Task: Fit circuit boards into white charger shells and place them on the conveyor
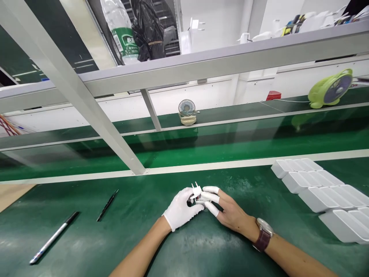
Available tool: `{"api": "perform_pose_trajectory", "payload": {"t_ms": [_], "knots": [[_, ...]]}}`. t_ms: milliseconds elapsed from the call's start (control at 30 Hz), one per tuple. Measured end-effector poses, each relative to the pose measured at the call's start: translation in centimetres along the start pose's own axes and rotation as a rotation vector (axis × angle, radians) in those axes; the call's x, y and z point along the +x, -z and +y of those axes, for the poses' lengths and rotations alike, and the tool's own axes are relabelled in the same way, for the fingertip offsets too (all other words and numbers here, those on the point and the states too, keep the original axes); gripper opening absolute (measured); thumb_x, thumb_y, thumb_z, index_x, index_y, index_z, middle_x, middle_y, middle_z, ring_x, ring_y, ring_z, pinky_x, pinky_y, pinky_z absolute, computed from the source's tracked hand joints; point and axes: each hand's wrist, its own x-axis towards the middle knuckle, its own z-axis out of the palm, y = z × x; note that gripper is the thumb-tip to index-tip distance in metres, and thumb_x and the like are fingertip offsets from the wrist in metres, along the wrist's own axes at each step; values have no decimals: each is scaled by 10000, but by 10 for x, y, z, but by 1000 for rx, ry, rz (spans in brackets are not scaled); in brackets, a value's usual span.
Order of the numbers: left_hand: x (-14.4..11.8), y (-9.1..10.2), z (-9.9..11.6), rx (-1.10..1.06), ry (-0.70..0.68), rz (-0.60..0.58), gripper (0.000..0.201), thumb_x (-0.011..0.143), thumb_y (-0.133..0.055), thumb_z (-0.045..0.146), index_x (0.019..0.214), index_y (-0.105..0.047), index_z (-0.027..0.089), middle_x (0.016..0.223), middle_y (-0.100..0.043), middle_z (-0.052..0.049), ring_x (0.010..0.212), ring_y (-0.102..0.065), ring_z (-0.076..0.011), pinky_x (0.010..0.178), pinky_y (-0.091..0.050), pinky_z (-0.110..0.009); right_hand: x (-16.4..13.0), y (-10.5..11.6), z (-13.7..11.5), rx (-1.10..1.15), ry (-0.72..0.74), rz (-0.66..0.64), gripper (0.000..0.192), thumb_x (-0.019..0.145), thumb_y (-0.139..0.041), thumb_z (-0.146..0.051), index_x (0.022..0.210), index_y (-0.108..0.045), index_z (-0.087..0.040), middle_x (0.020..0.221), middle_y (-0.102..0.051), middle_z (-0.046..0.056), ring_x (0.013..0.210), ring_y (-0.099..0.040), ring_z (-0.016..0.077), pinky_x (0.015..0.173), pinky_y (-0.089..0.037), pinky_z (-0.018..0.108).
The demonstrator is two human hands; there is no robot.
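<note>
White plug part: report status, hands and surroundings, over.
Left hand and right hand both grip white plug part, prongs up, over green mat. Two pens left, white boxes right, both apart.

Light: bright, even, from overhead.
Glare: pale sheen on green mat (201,246); reflections on belt (230,142).
Shadows: soft, short, under hands.
Distortion: wide-angle; frame rails (86,100) bow and splay toward edges.
Focus: centre sharp; far shelf (259,46) softer.
</note>
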Motion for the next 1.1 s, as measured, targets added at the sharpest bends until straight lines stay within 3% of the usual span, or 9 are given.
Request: {"api": "perform_pose_trajectory", "payload": {"t_ms": [233, 333, 400, 500, 633, 767, 967, 1100], "knots": [[0, -4, 6, -48, 63, 21, 147, 849, -674, 320, 949, -681, 214, 851, -629, -4, 750, -596, -157, 706, -509, -301, -6, -4, 5, -57, -45, 63, 485, 1005, -488, -237, 1484, -410, -252, 1365, -567, 133, 1279, -549, 278, 1077, -491, 479], [1, -4, 0, -202, 154, 29, 231, 826, -708, 368, 944, -676, 172, 861, -666, -28, 760, -632, -172, 695, -532, -309, -9, -7, 7, -102, -56, 89, 533, 999, -490, -232, 1513, -353, -241, 1400, -539, 142, 1322, -511, 291, 1101, -469, 503], [4, 0, -11, -284, 230, 90, 325, 783, -751, 398, 973, -672, 146, 909, -700, -54, 821, -664, -203, 745, -552, -335, -11, -9, 7, -139, -64, 77, 559, 994, -490, -227, 1528, -322, -238, 1426, -516, 144, 1343, -490, 293, 1112, -457, 510], [15, 16, -34, -246, 350, 278, 434, 741, -775, 432, 1034, -675, 128, 981, -722, -82, 925, -675, -251, 878, -540, -404, -14, -12, 7, -187, -38, 44, 588, 991, -484, -218, 1545, -287, -241, 1444, -503, 142, 1347, -487, 291, 1112, -457, 508], [41, 48, -65, -133, 490, 479, 409, 793, -717, 445, 1035, -683, 118, 1026, -722, -119, 1014, -661, -307, 980, -469, -481, -16, -14, 5, -218, 18, 18, 595, 986, -475, -201, 1548, -283, -236, 1432, -519, 146, 1307, -528, 295, 1082, -488, 504], [69, 70, -90, -85, 559, 590, 323, 816, -711, 327, 1028, -684, 85, 996, -730, -136, 1005, -673, -305, 958, -476, -454, -16, -14, 4, -236, 39, 4, 559, 971, -482, -188, 1513, -354, -230, 1385, -560, 148, 1253, -575, 302, 1044, -522, 494], [96, 63, -116, -110, 579, 666, 336, 884, -680, 245, 1188, -613, 117, 1142, -695, -101, 1025, -678, -215, 937, -533, -425, -16, -14, 3, -283, 46, -48, 512, 972, -473, -175, 1477, -397, -211, 1376, -564, 145, 1238, -579, 291, 1029, -531, 475], [95, 61, -123, -88, 581, 687, 251, 918, -644, 247, 1136, -637, 123, 1037, -718, -75, 942, -694, -192, 894, -558, -402, -17, -19, 5, -300, 91, -72, 406, 971, -467, -150, 1373, -506, -191, 1298, -602, 137, 1233, -565, 290, 1035, -505, 488]]}}
